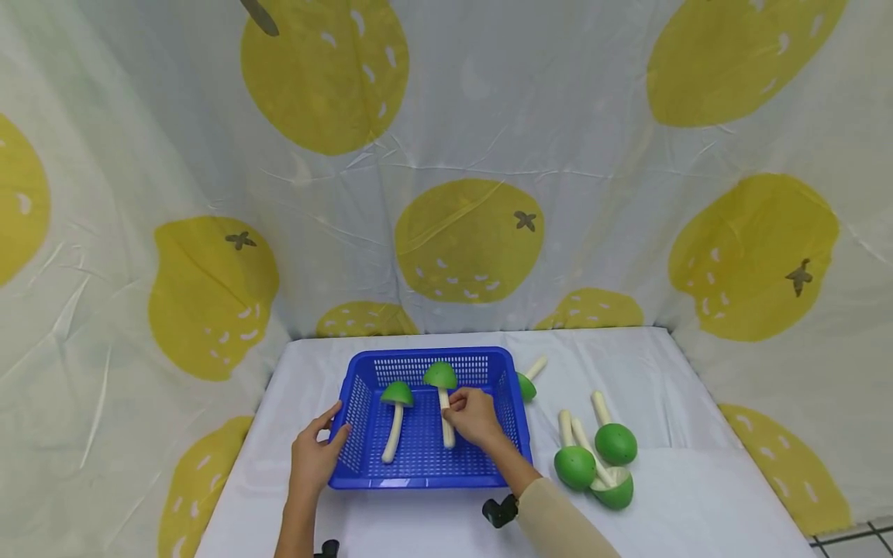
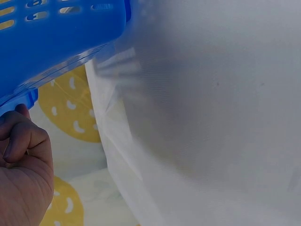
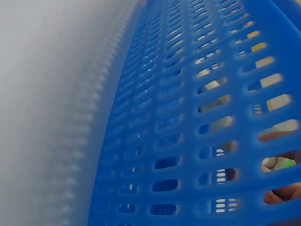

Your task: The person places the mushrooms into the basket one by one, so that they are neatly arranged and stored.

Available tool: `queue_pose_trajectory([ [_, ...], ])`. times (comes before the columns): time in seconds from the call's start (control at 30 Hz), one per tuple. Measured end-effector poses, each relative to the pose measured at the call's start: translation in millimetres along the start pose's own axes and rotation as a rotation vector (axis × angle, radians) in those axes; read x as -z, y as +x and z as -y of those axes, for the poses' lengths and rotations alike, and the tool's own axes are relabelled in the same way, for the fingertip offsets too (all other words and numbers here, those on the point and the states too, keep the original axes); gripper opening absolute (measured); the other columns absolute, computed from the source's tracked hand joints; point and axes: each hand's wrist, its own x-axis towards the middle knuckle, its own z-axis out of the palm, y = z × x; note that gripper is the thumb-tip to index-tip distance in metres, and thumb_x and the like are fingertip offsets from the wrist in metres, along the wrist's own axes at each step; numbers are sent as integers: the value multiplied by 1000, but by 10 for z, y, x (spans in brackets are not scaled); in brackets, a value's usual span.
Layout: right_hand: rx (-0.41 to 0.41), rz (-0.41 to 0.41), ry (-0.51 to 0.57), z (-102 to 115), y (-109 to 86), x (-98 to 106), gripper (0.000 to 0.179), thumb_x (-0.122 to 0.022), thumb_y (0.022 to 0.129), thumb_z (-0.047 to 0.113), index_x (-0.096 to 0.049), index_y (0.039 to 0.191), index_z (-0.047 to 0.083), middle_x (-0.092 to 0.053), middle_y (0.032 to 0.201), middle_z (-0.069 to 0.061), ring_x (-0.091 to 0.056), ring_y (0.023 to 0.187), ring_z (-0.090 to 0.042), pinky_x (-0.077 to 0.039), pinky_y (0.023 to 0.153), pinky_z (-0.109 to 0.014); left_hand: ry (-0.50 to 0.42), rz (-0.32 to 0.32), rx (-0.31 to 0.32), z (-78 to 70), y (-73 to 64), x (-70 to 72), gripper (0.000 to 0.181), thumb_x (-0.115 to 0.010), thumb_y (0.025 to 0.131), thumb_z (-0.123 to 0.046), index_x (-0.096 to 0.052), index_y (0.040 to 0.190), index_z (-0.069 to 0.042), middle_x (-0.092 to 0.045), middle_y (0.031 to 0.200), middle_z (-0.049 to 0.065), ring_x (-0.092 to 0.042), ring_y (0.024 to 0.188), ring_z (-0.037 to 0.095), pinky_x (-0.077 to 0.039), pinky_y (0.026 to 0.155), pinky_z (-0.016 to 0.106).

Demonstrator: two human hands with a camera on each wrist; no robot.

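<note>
Head view: my right hand (image 1: pixel 477 418) pinches the stem of a green-capped toy mushroom (image 1: pixel 443 395) inside the blue plastic basket (image 1: pixel 418 483). The stem lies at the left side of this hand; its long axis points away from me, cap at the far end. My left hand (image 1: pixel 315 459), farther from the stem, grips the basket's left rim. Left wrist view: the fingers are curled at the basket's edge. Right wrist view: the slotted wall mostly hides my fingers; their grip cannot be confirmed here.
</note>
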Motion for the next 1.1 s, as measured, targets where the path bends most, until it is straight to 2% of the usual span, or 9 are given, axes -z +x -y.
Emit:
queue_pose_trajectory([
  [0.23, -3, 35, -25, -37, 6, -50, 21, -77, 79, 15, -69, 92, 1, -69, 78, -4, -63, 68, -12, -52, 60, -27, -11, -11, -23, 8, 15, 14, 49, -68, 92, -29, -55, 139, -29, -56, 109, 10, -65, 65, 18, -52, 59, 24],
  [0.5, -19, 66, -27, -4, 58, -108, 20, -77, 78, 14, -69, 91, 0, -71, 78, -5, -64, 68, -12, -52, 60, -26, 10, -23, -28, -9, 47, 89, 49, -67, 92, -32, -54, 140, -29, -57, 111, 9, -68, 74, 20, -57, 69, 32],
  [0.77, -29, 83, -40, 3, 93, -129, 21, -77, 77, 13, -69, 90, 0, -70, 77, -6, -65, 69, -14, -53, 60, -27, -4, -12, -28, -12, 100, 92, 49, -67, 92, -30, -54, 139, -30, -56, 110, 9, -67, 70, 21, -52, 63, 25],
  [0.97, -44, 121, -38, -63, 39, -151, 17, -77, 77, 12, -67, 86, 2, -67, 72, -3, -61, 63, -12, -50, 57, -26, 7, -20, -16, 38, 47, 15, 49, -66, 92, -34, -53, 140, -31, -56, 112, 9, -67, 78, 20, -57, 74, 36],
  [1.1, -47, 128, -34, -103, 17, -172, 16, -77, 76, 11, -66, 84, 2, -66, 71, -4, -60, 59, -11, -50, 55, -26, 1, -15, -3, 57, -1, -4, 50, -66, 93, -33, -53, 140, -29, -56, 113, 11, -66, 80, 19, -58, 78, 40],
])
